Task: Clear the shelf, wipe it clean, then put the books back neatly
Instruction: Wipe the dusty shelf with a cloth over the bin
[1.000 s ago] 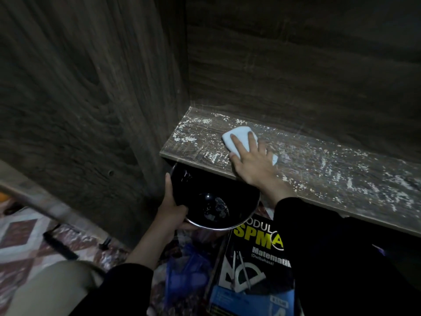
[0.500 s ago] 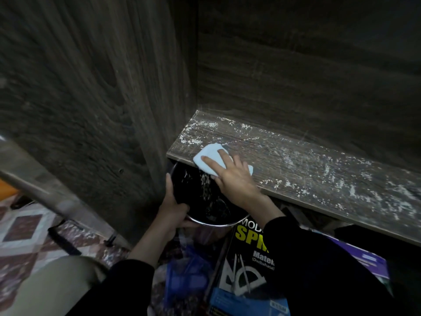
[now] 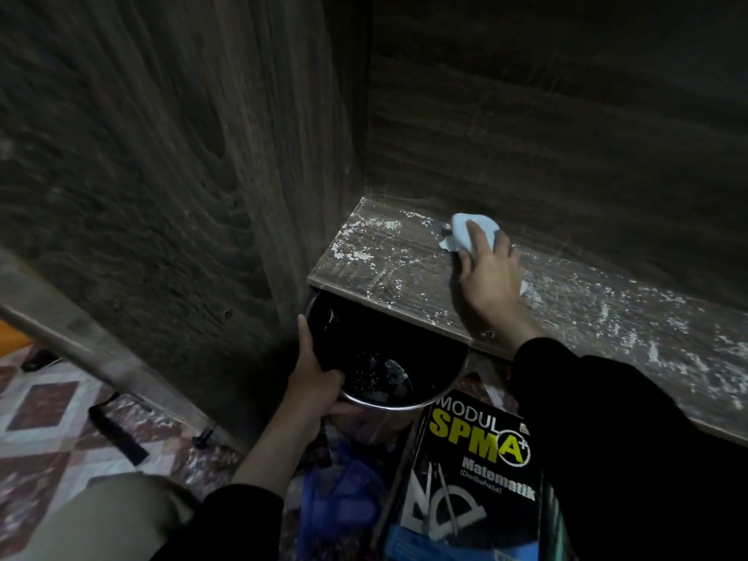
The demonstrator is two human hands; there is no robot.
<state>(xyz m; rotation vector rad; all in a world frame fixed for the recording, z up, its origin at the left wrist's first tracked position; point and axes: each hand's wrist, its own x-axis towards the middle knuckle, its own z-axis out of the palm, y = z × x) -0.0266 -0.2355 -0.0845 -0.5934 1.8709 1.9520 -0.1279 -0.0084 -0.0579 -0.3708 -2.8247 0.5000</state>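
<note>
Right now the right hand (image 3: 489, 285) lies flat on a white cloth (image 3: 459, 232), fingers stretched over it, pressing it onto the shelf (image 3: 607, 317) near the shelf's back edge, towards its left end. Just under the shelf's front edge, the left hand (image 3: 313, 382) grips the rim of a dark bowl (image 3: 404, 346). White flecks speckle the shelf, and a black maths book (image 3: 473, 471) lies below it.
</note>
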